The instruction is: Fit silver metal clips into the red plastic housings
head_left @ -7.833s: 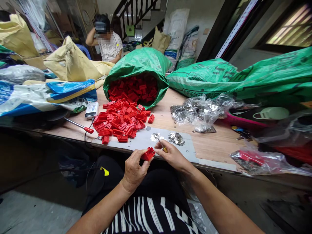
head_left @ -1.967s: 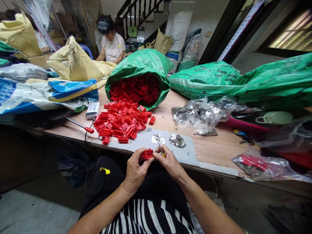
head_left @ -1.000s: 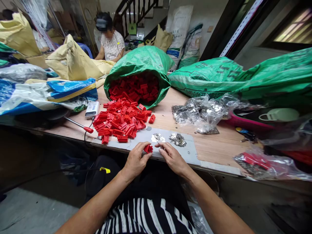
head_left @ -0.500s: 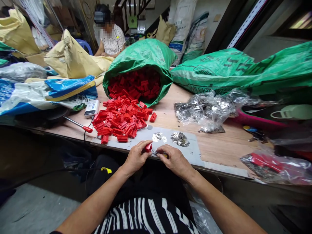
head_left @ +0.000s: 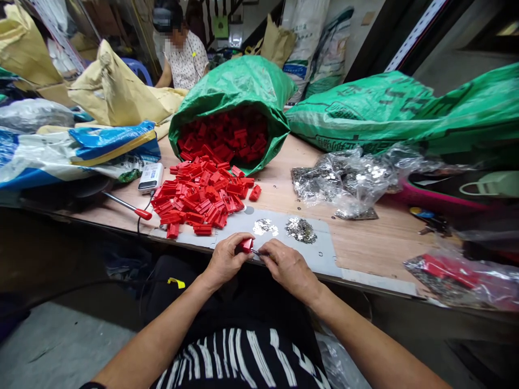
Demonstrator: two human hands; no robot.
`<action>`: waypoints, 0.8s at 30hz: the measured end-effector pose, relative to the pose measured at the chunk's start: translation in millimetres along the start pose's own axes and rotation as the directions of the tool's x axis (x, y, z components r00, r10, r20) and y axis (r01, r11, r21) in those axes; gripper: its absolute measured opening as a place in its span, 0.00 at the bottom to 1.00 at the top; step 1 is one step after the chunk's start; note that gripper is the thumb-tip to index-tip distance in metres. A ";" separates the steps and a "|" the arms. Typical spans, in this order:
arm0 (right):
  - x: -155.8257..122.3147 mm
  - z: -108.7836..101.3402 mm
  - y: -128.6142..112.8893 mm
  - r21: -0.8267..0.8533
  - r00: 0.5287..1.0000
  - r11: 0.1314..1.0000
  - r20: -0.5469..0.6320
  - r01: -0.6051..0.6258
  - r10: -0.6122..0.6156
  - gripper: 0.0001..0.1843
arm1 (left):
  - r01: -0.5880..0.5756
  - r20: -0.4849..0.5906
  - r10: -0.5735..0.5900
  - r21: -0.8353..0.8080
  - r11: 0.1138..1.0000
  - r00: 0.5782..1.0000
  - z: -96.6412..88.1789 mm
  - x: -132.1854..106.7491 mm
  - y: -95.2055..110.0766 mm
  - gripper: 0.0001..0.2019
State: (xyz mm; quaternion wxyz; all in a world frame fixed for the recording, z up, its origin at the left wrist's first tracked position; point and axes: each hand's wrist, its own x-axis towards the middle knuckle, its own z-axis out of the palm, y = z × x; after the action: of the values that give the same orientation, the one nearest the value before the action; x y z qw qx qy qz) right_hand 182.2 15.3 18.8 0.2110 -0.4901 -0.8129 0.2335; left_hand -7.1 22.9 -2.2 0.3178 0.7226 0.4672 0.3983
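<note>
My left hand [head_left: 225, 261] grips a small red plastic connector housing [head_left: 245, 246] between thumb and fingers, over the near edge of a grey sheet [head_left: 312, 254]. My right hand [head_left: 287, 269] holds a thin metal-tipped tool [head_left: 255, 252], its handle hidden in my fingers, with the tip touching or nearly touching the red part. Beyond my hands lies a heap of matching red parts [head_left: 198, 197], spilling from a green woven sack [head_left: 259, 81]. Two small piles of silvery metal pieces [head_left: 300, 230] rest on the grey sheet.
A clear bag of metal pieces [head_left: 344, 183] lies on the wooden table [head_left: 365, 243]. A red-handled screwdriver [head_left: 130, 206] and a white device [head_left: 151, 177] are to the left. A co-worker [head_left: 182, 59] sits beyond the sacks.
My hands have come together at the sheet's near edge, with the tool tip now at the red part. The view has tilted slightly, shifting the table's contents upward.
</note>
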 end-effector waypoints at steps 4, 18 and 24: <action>-0.3 2.5 -4.0 -0.056 1.000 0.998 0.007 0.010 -0.009 0.09 | -0.010 -0.010 0.010 0.002 1.000 1.000 0.6 -0.1 -1.0 0.16; 2.8 3.5 -4.7 0.063 0.998 0.996 -0.025 -0.058 0.060 0.05 | 0.083 -0.065 -0.088 -0.077 0.994 0.994 5.2 -6.1 -2.8 0.14; -8.8 -4.8 1.0 0.138 0.995 0.989 -0.070 -0.063 0.073 0.09 | 0.131 -0.081 -0.148 -0.189 0.973 0.986 5.9 -8.6 -0.7 0.14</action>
State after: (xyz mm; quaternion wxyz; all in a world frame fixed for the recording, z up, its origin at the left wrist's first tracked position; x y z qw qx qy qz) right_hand 189.4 8.6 21.1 0.2659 -0.5104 -0.7696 0.2766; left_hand -4.3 14.7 -8.0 0.3875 0.6360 0.4929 0.4498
